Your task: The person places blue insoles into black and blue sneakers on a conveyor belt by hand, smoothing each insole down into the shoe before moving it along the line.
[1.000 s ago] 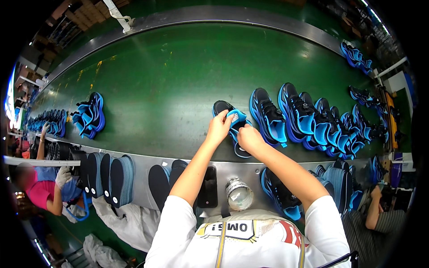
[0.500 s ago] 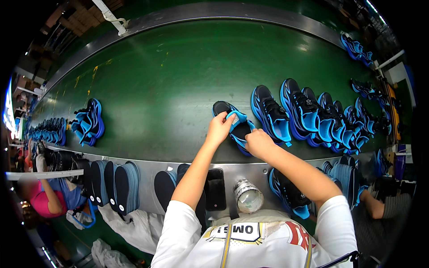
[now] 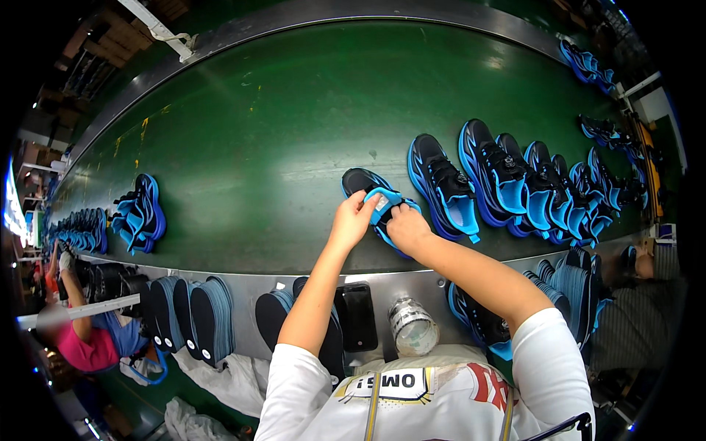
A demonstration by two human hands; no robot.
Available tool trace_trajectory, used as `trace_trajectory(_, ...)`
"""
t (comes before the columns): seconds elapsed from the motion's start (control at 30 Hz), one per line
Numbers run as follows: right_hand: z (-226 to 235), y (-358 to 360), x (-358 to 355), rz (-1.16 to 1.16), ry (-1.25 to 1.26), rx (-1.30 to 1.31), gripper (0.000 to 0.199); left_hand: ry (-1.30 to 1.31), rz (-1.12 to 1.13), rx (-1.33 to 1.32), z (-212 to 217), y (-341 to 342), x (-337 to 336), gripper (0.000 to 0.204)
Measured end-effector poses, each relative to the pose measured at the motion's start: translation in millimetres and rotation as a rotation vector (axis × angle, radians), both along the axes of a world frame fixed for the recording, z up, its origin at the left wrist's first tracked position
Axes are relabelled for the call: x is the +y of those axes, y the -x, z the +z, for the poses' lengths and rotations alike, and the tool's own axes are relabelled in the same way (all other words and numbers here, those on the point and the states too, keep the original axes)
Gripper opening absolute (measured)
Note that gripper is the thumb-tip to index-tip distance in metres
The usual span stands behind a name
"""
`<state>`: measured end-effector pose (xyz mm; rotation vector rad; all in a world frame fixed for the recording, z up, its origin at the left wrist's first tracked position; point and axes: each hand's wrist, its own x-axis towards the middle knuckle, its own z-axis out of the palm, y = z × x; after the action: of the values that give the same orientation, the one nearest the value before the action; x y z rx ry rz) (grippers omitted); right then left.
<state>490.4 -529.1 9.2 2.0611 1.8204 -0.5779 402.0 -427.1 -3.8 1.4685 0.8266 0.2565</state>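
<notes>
A black and blue sneaker (image 3: 359, 179) lies on the green belt in front of me, toe pointing away and to the left. My left hand (image 3: 350, 222) pinches the light-blue tongue and holds it up, with a pale label showing on it. My right hand (image 3: 409, 231) is at the shoe's opening, its curled fingertips partly inside. Whatever those fingers grip is hidden by the hand and the collar. Just to the right stands another sneaker (image 3: 439, 184) of the same kind, apart from both hands.
Several matching sneakers (image 3: 491, 173) line up at right; another pair (image 3: 140, 213) is at left. Along the metal edge (image 3: 397, 283) are insole stacks (image 3: 213, 316), a black phone (image 3: 356, 316), a clear jar (image 3: 413, 327) and a sneaker (image 3: 478, 316). Another person (image 3: 84, 334) is at far left.
My right hand has moved left from the heel rim into the shoe's opening. The left hand still holds the tongue. The view has shifted slightly.
</notes>
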Motion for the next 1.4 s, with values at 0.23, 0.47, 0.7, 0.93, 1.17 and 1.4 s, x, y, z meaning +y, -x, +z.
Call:
trace_trajectory(0.23, -7, -1, -2, 0.029, 0.074, -0.014, 0.024, 0.02, -0.02, -0.029, 9, 2, -2, 0.021)
trace_trajectory(0.47, 18, -4, 13, 0.251, 0.482, -0.065, 0.032, -0.082, 0.058, 0.013, 11, -1, -11, 0.02)
trace_trajectory(0.7, -25, -23, 24, -0.203, 0.29, 0.493, 0.042, -0.727, 0.343, -0.066, 0, -22, -52, 0.028)
trace_trajectory(0.93, -35, -21, 47, -0.193, 0.449, 0.495, 0.039, -0.833, 0.276, -0.04, -10, -21, -55, 0.024)
trace_trajectory(1.17, 2, -26, -4, 0.381, -0.094, 0.233, 0.036, -0.727, 0.321, -0.046, -19, -15, -45, 0.027)
trace_trajectory(1.4, 36, -19, -29, 0.202, -0.036, 0.229, 0.038, -0.462, 0.082, 0.04, 9, -6, -20, 0.042)
